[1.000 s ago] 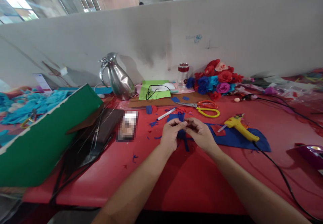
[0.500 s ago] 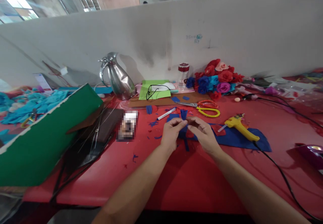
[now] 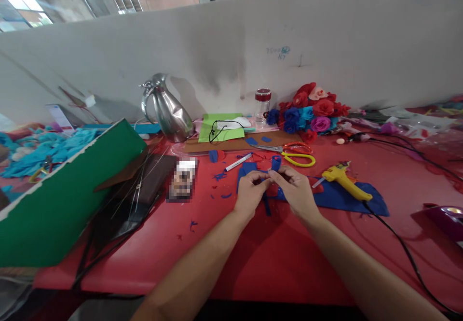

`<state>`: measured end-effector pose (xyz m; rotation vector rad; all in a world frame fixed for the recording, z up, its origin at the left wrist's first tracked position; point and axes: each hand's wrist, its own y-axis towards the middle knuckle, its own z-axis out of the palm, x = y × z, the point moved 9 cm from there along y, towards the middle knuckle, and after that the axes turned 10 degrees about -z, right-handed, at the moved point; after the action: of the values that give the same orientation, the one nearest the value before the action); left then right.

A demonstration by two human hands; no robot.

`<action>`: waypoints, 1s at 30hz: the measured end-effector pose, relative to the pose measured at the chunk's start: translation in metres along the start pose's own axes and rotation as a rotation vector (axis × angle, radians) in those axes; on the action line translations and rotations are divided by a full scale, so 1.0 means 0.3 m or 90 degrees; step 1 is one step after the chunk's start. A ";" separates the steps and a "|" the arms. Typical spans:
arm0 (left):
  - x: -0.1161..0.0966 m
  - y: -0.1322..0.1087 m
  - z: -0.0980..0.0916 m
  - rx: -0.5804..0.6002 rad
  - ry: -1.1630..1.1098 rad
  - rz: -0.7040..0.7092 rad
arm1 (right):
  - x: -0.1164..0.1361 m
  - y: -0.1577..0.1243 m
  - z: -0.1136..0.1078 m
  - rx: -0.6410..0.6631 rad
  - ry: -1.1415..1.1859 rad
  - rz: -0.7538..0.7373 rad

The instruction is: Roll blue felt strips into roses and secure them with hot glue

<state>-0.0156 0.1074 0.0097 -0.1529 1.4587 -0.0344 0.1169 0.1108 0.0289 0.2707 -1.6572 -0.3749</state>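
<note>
My left hand [image 3: 251, 193] and my right hand [image 3: 297, 190] meet over the red table [image 3: 253, 253], fingertips pinched together on a small piece of blue felt [image 3: 275, 162] that curls up between them. A thin blue strip [image 3: 266, 206] hangs down below the hands. More blue felt [image 3: 338, 200] lies flat just right of my right hand, with a yellow glue gun [image 3: 343, 181] resting on it. Yellow-and-orange scissors [image 3: 294, 155] and a white marker [image 3: 238, 162] lie just beyond my fingers.
A steel jug [image 3: 166, 111], a green sheet with glasses [image 3: 220, 128], a small jar [image 3: 263, 104] and a heap of felt roses [image 3: 309, 111] stand along the white partition. A green board [image 3: 65, 195] and dark sheets lie left. A black cord [image 3: 405, 253] trails right.
Both hands have shifted slightly right, and the blue felt piece now curls up higher between the fingertips.
</note>
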 end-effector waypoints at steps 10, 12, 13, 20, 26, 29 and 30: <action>0.003 -0.002 0.015 0.032 -0.007 -0.012 | -0.032 0.002 0.003 -0.004 0.050 0.057; 0.001 0.001 0.000 0.004 -0.022 -0.011 | -0.033 0.001 -0.001 -0.009 0.034 0.060; 0.000 0.001 -0.007 -0.008 -0.031 -0.010 | -0.033 0.001 0.001 -0.007 0.027 0.060; -0.036 -0.006 0.003 0.028 -0.035 0.036 | 0.004 0.001 0.035 0.063 -0.020 0.019; -0.049 -0.011 0.010 0.059 -0.077 0.044 | 0.014 0.010 0.037 0.096 -0.034 -0.011; -0.047 -0.006 0.005 0.066 -0.125 0.027 | 0.007 0.007 0.049 0.107 0.015 0.009; -0.046 -0.003 0.003 0.067 -0.144 0.019 | 0.005 0.005 0.053 0.111 0.029 0.015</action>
<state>-0.0161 0.1080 0.0234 -0.0468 1.2308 -0.0672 0.1011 0.1129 0.0294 0.3863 -1.6496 -0.2050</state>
